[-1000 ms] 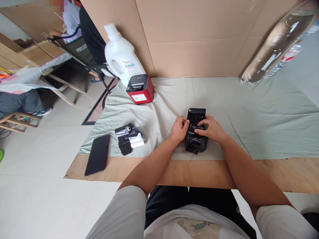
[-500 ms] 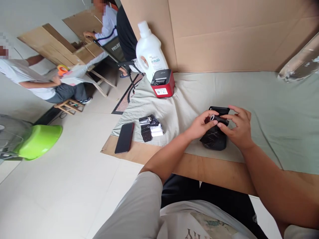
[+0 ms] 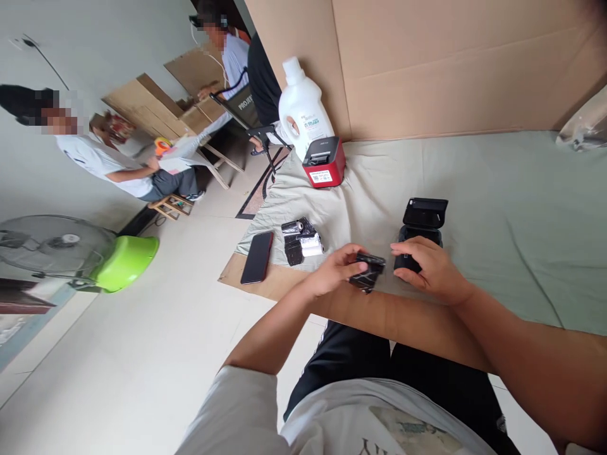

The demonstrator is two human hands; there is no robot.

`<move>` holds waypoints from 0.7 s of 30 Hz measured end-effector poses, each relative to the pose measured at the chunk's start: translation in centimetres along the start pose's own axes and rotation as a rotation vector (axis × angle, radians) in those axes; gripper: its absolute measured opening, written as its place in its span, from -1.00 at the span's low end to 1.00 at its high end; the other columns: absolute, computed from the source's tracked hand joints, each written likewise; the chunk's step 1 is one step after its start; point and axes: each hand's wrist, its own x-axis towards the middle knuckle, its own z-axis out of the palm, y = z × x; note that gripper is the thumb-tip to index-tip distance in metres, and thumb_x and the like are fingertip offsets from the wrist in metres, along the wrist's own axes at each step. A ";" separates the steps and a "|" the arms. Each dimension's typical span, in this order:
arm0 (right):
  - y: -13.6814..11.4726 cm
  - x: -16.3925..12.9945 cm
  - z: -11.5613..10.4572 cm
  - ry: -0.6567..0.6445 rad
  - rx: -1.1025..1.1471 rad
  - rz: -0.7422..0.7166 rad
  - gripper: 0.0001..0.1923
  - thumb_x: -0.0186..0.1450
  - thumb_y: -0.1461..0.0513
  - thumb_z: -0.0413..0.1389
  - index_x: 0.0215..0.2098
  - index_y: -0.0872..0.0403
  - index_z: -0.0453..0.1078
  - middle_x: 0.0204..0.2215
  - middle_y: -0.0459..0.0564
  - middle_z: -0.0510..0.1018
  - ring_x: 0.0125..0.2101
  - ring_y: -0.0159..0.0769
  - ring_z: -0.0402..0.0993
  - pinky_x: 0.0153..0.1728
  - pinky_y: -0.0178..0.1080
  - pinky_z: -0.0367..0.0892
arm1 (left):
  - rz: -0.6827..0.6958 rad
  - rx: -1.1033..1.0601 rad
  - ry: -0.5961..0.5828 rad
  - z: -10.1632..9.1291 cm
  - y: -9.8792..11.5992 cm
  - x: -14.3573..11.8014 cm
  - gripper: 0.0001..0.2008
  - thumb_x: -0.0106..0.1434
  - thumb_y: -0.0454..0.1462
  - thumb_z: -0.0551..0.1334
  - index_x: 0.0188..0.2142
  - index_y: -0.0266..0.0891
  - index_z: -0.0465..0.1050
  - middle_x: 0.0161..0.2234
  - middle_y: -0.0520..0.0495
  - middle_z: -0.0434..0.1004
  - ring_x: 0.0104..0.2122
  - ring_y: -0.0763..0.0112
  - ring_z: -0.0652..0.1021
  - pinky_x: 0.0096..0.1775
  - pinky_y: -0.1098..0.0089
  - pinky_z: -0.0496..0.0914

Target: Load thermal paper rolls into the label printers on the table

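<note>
- The left hand (image 3: 332, 273) now pinches the black roll (image 3: 366, 279), lifted out and carried left of the printer (image 3: 420, 237).
- The right hand (image 3: 429, 270) has dropped onto the open printer, fingers closed around its body, steadying it.

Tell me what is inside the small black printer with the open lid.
Little shows inside the small black printer: its raised lid and a dark opening. The right hand rests on its front and covers the compartment. The left hand holds a black-wrapped roll beside it.

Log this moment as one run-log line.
left hand: holds black wrapped roll | right hand: on black printer, lid open | rolls, phone left
</note>
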 end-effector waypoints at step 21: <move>5.8 -0.2 -0.9 0.474 -0.207 0.276 -0.81 0.31 0.12 0.06 -0.32 0.00 0.49 -0.37 0.04 0.63 -0.29 -0.13 0.52 -0.19 -0.03 0.45 | 0.031 0.933 0.784 -11.0 -2.1 -1.4 -0.35 -0.04 -0.34 0.43 0.09 -0.16 0.38 -0.08 -0.12 0.59 -0.06 0.17 0.53 0.01 0.22 0.40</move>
